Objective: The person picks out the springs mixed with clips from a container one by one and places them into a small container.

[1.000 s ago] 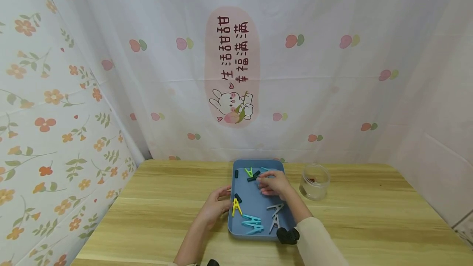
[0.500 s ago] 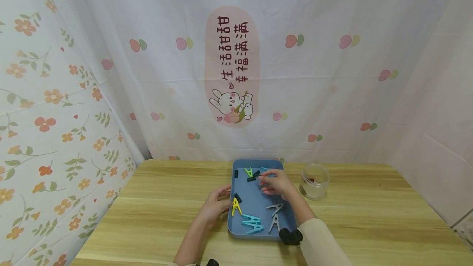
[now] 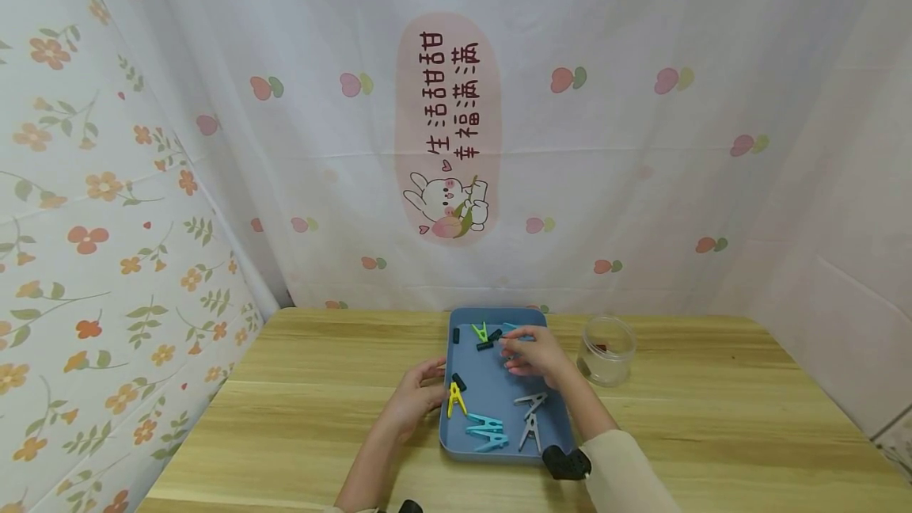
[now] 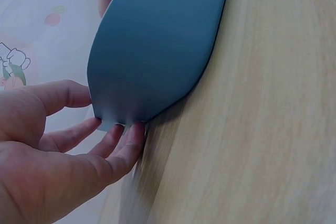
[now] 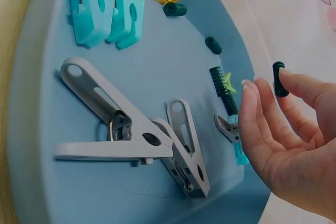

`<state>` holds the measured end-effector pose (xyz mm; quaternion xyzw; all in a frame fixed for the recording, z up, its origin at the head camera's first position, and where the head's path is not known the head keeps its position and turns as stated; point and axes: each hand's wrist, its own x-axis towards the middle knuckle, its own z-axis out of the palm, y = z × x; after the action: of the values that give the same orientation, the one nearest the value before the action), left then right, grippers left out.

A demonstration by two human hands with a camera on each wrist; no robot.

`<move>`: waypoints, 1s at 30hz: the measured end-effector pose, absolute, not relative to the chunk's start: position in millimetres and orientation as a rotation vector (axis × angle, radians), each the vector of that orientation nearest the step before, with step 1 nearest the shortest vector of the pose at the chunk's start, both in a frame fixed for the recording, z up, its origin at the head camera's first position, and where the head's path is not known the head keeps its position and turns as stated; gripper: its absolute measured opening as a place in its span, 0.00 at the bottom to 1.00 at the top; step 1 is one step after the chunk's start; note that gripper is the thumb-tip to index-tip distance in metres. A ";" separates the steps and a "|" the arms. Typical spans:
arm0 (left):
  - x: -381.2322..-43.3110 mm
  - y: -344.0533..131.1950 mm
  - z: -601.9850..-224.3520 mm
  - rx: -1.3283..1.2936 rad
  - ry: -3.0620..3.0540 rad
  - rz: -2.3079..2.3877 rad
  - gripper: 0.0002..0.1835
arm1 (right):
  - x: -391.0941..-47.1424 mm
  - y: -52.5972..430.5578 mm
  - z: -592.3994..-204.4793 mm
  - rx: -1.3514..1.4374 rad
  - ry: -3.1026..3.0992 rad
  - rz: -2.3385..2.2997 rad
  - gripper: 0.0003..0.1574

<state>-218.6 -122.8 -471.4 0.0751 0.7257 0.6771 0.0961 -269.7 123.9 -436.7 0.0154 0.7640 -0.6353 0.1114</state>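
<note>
My right hand [image 3: 530,356] hovers over the far right part of a blue tray [image 3: 492,456]. In the right wrist view its thumb and a finger pinch a small dark green ribbed cylinder [image 5: 280,79]. My left hand [image 3: 416,398] rests its fingertips on the tray's left wall; the left wrist view shows them against the outer side. Inside the tray lie more green cylinders [image 3: 484,346], a lime clothespin [image 3: 481,332], a yellow clothespin [image 3: 456,400], turquoise clothespins [image 3: 488,440] and grey clothespins [image 3: 530,431]. Beside the right hand, another turquoise clothespin [image 5: 241,153] is partly hidden.
A clear round jar [image 3: 607,362] with a small red item inside stands just right of the tray. Wooden tabletop [image 3: 321,370] extends on both sides. Patterned curtains [image 3: 328,141] hang behind the table and to its left.
My right hand has shifted slightly to the right, its wrist and sleeve more than its fingertips. The left hand and the tray stay where they were.
</note>
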 end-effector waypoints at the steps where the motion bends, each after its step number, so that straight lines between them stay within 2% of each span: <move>1: -218.7 -122.9 -471.6 0.223 2.148 2.006 0.37 | -269.3 124.0 -437.0 0.042 2.241 -1.871 0.17; 12: -219.2 -122.2 -470.6 0.191 2.157 1.992 0.37 | -263.0 123.3 -435.0 0.029 2.221 -1.918 0.15; 30: -219.9 -121.9 -469.5 0.168 2.154 1.983 0.37 | -255.9 132.7 -434.8 -0.049 2.262 -1.906 0.21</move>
<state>-219.9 -121.9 -469.5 0.0569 0.7305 0.6725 0.1042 -255.9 132.7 -434.8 -0.0164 0.7615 -0.6414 0.0915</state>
